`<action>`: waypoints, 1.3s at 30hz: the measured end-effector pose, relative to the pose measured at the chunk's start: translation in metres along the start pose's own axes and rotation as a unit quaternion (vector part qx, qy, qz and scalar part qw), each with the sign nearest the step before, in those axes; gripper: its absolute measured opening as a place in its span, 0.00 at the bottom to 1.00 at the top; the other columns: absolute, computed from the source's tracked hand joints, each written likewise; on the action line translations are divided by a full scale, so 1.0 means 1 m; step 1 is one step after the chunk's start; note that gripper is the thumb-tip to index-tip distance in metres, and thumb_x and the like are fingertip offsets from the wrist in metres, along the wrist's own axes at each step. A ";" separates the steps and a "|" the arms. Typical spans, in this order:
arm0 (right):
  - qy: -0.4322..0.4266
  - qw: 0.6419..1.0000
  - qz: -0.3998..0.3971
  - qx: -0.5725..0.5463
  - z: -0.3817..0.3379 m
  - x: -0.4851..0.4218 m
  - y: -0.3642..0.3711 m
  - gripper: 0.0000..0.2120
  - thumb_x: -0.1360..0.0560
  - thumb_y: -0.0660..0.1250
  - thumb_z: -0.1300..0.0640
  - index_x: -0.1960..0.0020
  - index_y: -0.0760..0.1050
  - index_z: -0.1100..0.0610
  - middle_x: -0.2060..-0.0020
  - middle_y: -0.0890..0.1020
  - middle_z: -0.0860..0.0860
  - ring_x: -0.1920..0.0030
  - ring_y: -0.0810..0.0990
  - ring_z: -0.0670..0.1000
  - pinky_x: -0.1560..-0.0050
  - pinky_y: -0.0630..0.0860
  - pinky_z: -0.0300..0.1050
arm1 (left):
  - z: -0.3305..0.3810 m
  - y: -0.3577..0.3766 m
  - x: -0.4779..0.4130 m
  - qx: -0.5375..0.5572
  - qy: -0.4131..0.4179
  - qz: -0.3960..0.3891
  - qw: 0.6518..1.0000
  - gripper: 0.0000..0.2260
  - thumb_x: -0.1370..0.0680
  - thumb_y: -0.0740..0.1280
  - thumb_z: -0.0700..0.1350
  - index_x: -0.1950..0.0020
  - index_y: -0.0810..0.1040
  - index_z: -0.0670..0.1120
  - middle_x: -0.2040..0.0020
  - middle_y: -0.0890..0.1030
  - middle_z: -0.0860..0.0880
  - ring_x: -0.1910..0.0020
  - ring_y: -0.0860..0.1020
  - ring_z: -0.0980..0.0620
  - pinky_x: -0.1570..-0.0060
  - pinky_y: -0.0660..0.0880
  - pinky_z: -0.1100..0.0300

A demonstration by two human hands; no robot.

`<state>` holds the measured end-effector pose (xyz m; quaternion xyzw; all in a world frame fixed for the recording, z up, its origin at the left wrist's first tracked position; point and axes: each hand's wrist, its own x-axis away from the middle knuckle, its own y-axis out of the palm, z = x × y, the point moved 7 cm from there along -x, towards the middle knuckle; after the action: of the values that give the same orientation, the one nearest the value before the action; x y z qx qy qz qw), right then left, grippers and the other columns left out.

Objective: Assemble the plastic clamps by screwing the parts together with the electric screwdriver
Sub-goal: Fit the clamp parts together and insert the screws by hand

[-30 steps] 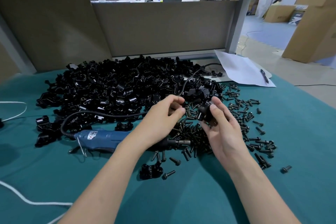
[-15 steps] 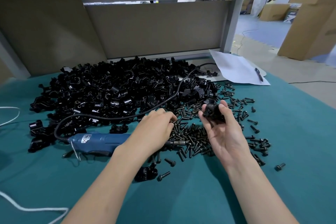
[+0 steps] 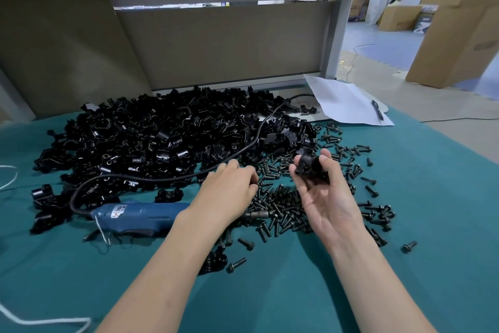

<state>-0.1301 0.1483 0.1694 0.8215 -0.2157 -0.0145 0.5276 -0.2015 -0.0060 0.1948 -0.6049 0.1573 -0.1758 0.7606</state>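
Observation:
My right hand [image 3: 324, 197] holds a black plastic clamp [image 3: 310, 166] between thumb and fingertips, palm up, above the spread of black screws [image 3: 280, 211]. My left hand [image 3: 229, 192] reaches palm down into the screws, its fingertips curled at the pile; whether they pinch a screw is hidden. The blue electric screwdriver [image 3: 140, 215] lies on the green table cloth [image 3: 270, 292] under my left wrist, its metal tip [image 3: 255, 214] pointing right. A big heap of black clamp parts [image 3: 162, 138] fills the table behind.
The screwdriver's black cord [image 3: 243, 149] runs across the heap to the back. One clamp [image 3: 216, 262] and loose screws lie near my left forearm. White paper with a pen [image 3: 376, 109] sits at the back right. A white cord [image 3: 40, 322] crosses the near left corner.
My left hand has left the clamp and dropped to the screw pile. My right hand keeps the clamp and has turned palm up.

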 end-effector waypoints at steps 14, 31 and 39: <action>-0.001 0.999 -0.016 0.051 0.005 -0.008 0.000 0.09 0.20 0.68 0.64 0.41 0.77 0.56 0.58 0.87 0.62 0.53 0.88 0.59 0.57 0.86 0.49 | 0.003 0.010 -0.007 0.000 0.001 -0.020 1.000 0.10 0.16 0.61 0.53 0.36 0.76 0.55 0.38 0.72 0.49 0.35 0.69 0.46 0.37 0.67 0.49; -0.066 0.958 -0.095 0.261 0.016 -0.012 0.007 0.12 0.21 0.69 0.64 0.44 0.82 0.49 0.55 0.87 0.52 0.52 0.87 0.51 0.45 0.82 0.52 | 0.005 -0.018 -0.009 0.590 0.033 0.088 0.802 0.05 0.20 0.71 0.43 0.46 0.83 0.52 0.55 0.86 0.52 0.54 0.83 0.56 0.53 0.79 0.64; -0.100 0.940 -0.093 0.313 0.014 -0.013 0.006 0.14 0.21 0.70 0.62 0.46 0.83 0.43 0.48 0.86 0.53 0.48 0.86 0.50 0.47 0.79 0.50 | 0.009 -0.009 -0.009 0.569 0.015 0.072 0.819 0.02 0.21 0.73 0.48 0.51 0.85 0.52 0.60 0.85 0.54 0.61 0.82 0.60 0.57 0.78 0.65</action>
<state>-0.1471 0.1385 0.1654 0.9560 -0.1835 -0.0769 0.2155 -0.2061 0.0044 0.2062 -0.0484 0.0834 -0.1873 0.9775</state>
